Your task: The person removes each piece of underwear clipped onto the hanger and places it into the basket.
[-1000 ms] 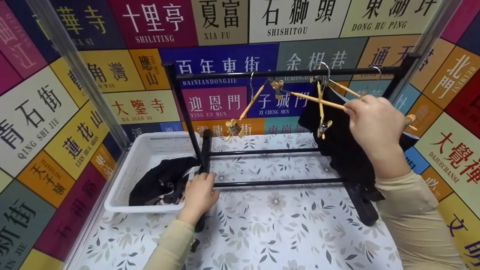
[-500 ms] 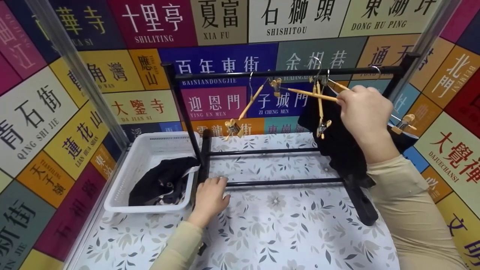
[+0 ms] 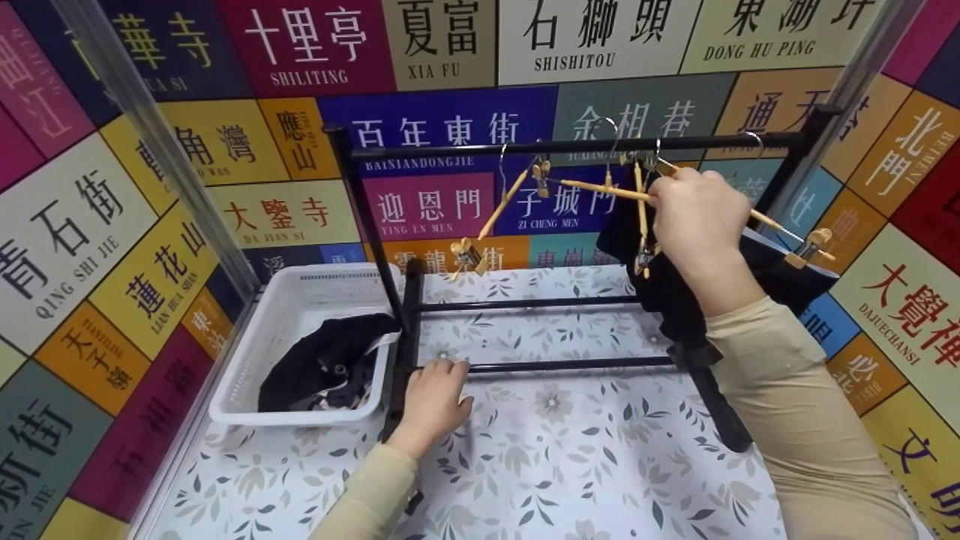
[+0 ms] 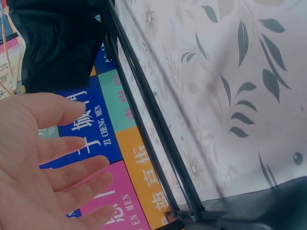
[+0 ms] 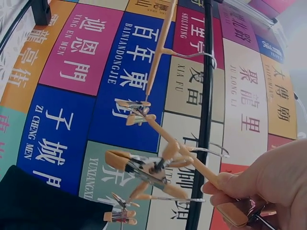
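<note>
My right hand (image 3: 701, 229) pinches the bar of a yellow clip hanger (image 3: 600, 187), whose hook reaches the top rail of a black clothes rack (image 3: 480, 149). In the right wrist view, thumb and fingers grip that bar beside a clip. Behind the hand hangs a black garment (image 3: 660, 289), partly hidden, on another hanger with a clip (image 3: 810, 246) at its right end. A further clip hanger (image 3: 504, 204) hangs tilted and bare on the left. My left hand (image 3: 435, 405) hovers by the rack's left foot; in the left wrist view its fingers (image 4: 81, 167) are apart, holding nothing.
A white plastic basket (image 3: 225, 405) stands left of the rack with crumpled black clothing (image 3: 322, 367) inside. Two lower bars (image 3: 562, 366) cross the rack near the leaf-patterned table (image 3: 555, 465). Colourful sign-covered walls (image 3: 435, 45) enclose the back and sides.
My right hand has moved left along the rail, carrying the hanger and its hook with it. My left hand has drifted right, off the rack's left foot.
</note>
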`<action>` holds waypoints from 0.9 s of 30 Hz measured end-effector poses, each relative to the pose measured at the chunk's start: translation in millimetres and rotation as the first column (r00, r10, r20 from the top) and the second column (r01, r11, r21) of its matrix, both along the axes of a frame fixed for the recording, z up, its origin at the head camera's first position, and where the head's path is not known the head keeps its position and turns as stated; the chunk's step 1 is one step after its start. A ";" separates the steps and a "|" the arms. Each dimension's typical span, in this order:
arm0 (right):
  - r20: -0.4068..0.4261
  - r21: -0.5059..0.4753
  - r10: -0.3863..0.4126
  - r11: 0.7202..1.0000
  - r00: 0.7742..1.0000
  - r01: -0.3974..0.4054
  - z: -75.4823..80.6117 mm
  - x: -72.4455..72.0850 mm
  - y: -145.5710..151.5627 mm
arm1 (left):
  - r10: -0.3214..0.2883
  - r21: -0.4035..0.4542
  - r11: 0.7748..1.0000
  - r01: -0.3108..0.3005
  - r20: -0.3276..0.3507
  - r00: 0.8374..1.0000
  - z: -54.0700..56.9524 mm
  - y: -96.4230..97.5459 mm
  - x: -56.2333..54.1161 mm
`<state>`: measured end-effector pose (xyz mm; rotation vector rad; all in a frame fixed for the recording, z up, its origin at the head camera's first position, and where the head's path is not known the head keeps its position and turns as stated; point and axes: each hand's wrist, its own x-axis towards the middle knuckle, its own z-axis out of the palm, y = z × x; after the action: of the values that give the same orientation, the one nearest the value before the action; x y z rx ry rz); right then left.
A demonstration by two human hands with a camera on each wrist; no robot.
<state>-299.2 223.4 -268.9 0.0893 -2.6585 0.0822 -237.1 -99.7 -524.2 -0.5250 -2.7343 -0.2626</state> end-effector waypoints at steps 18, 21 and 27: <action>0.051 0.045 0.012 0.999 0.999 -0.014 -5.0 2.1 -24.4 | -0.005 -0.017 1.000 0.005 0.017 1.000 -8.9 5.4 0.8; 0.058 0.033 0.037 0.999 0.998 -0.039 -4.9 5.1 -26.1 | -0.002 -0.017 1.000 0.003 0.025 1.000 -10.4 6.8 -0.8; 0.100 -0.020 0.112 0.994 0.989 -0.110 -4.9 6.5 -28.3 | 0.003 -0.021 1.000 -0.002 0.056 0.998 -7.4 10.8 -4.0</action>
<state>-292.7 195.1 -273.8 0.2342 -2.7522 0.1459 -241.1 -88.9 -531.6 -0.5281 -2.7946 -0.2517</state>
